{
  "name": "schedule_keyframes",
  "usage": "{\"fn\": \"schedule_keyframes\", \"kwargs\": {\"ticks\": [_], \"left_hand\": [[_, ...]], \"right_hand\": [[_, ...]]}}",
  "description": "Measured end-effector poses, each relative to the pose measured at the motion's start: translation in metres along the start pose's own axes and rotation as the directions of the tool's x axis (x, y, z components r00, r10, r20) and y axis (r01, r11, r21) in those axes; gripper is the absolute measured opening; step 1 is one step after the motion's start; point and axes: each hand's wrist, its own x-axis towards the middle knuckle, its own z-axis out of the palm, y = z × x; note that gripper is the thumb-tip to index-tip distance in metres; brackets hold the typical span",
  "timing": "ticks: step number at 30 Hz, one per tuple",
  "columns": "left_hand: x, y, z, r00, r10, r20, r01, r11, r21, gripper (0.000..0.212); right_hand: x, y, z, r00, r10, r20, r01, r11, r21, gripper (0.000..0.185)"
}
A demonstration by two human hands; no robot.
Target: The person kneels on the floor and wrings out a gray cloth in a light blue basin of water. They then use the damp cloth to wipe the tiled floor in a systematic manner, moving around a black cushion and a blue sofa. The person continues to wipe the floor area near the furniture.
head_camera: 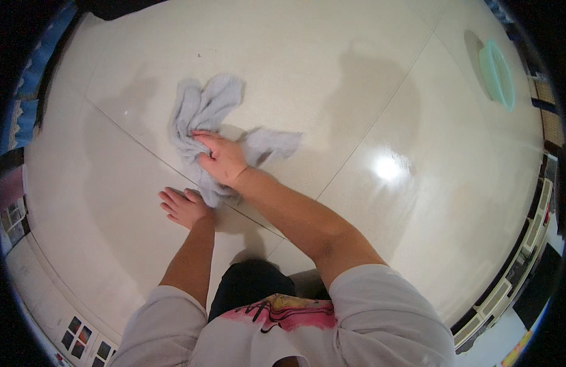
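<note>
A bunched grey cloth (191,110) lies on the glossy cream tile floor (283,59), its folds fanning out to the far side and to the right. My right hand (223,158) grips the middle of it, pressing it against the tiles. Part of the cloth is hidden beneath that hand and wrist. Just nearer to me and to the left, my left hand (185,208) rests on the floor, palm down and fingers apart. It sits beside the cloth's near end and holds nothing.
A light green plastic basin (496,75) is at the far right. Blue fabric (28,114) hangs along the left rim of the view. Dark-edged furniture with pale panels (494,293) lines the right side. A white panelled surface (40,280) stands at lower left. Thin joints cross the floor.
</note>
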Motion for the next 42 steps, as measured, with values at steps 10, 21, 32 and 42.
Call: {"fn": "schedule_keyframes", "kwargs": {"ticks": [10,21,32,42], "left_hand": [[0.022,-0.01,0.019,1.0,0.018,0.002,-0.018,0.999,0.036,0.061],[0.02,-0.009,0.013,0.991,-0.007,0.131,0.009,1.0,-0.012,0.067],[0.018,-0.01,0.01,0.991,0.023,0.131,-0.012,0.997,-0.078,0.071],[0.017,-0.038,0.059,0.992,0.105,0.069,-0.114,0.983,0.146,0.086]], "right_hand": [[-0.067,0.009,-0.161,0.875,0.156,-0.458,-0.066,0.976,0.207,0.052],[0.097,0.024,-0.173,0.834,-0.078,-0.546,-0.538,0.103,-0.836,0.086],[0.236,0.007,0.065,0.946,-0.139,0.293,0.316,0.19,-0.929,0.042],[0.054,0.019,0.125,0.934,0.107,0.34,-0.148,0.985,0.095,0.024]]}}
